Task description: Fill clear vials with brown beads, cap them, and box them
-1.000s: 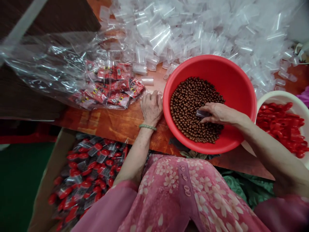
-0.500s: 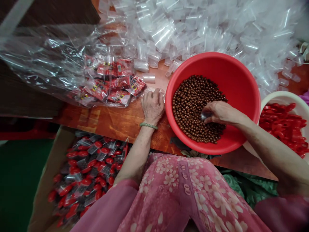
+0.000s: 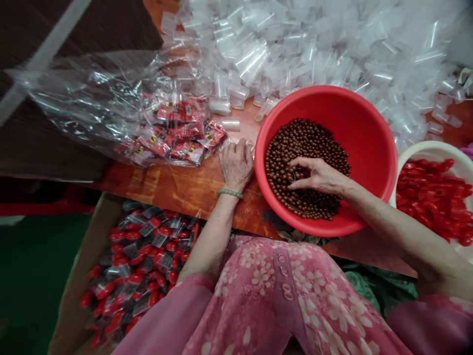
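My right hand (image 3: 314,175) is inside the red bowl (image 3: 373,123), over a heap of small shiny brown balls (image 3: 306,143). Its thumb and fingers pinch a small clear plastic cup (image 3: 293,176), whose rim shows among the balls. Left of the bowl, my left hand (image 3: 236,165) rests on the wooden table (image 3: 192,190), back upward, with the fingers curled. Some clear plastic shows by its fingertips; what lies under them is hidden. Just beyond that hand lies a single clear plastic tube (image 3: 229,125).
Clear cups (image 3: 314,49) are heaped at the back. Red packets (image 3: 185,130) lie in a clear bag on the left. A white tub (image 3: 404,153) with red plastic pieces stands right. Below left, a cardboard box (image 3: 79,266) holds red-capped filled containers.
My right hand has moved left across the brown balls with the clear cup, and its fingers are now more visible. The left hand stays by the bowl. The view has shifted slightly.
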A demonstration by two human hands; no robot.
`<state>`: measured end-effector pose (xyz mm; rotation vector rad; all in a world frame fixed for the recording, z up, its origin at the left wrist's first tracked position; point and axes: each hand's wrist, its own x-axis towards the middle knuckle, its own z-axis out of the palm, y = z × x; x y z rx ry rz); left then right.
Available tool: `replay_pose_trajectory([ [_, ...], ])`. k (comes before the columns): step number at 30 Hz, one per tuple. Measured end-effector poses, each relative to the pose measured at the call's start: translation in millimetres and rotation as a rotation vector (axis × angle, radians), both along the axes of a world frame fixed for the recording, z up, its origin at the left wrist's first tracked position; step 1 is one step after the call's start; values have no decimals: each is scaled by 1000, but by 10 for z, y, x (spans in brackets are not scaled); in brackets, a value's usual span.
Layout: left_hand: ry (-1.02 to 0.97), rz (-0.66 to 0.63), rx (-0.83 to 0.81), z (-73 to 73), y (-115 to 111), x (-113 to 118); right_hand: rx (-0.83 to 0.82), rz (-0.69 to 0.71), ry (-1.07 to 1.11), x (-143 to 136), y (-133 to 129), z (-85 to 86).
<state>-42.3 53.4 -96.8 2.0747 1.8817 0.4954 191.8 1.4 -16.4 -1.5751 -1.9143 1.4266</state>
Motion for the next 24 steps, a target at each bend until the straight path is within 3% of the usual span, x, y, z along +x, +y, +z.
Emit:
replay_pose_trajectory([
  [3,3,-5,-2,-9,4,-8,-28,-76,261,18,-25,82],
  [7,-9,-15,-2,-21,15,-19,-22,-97,364,62,-48,199],
  [11,11,-18,-7,-31,29,-23,76,-75,336,132,-58,259],
  [18,-13,-29,28,-108,45,-48,92,-123,307,189,-149,368],
  [24,-152,-63,72,-217,78,-100,201,-111,258,193,-196,346],
])
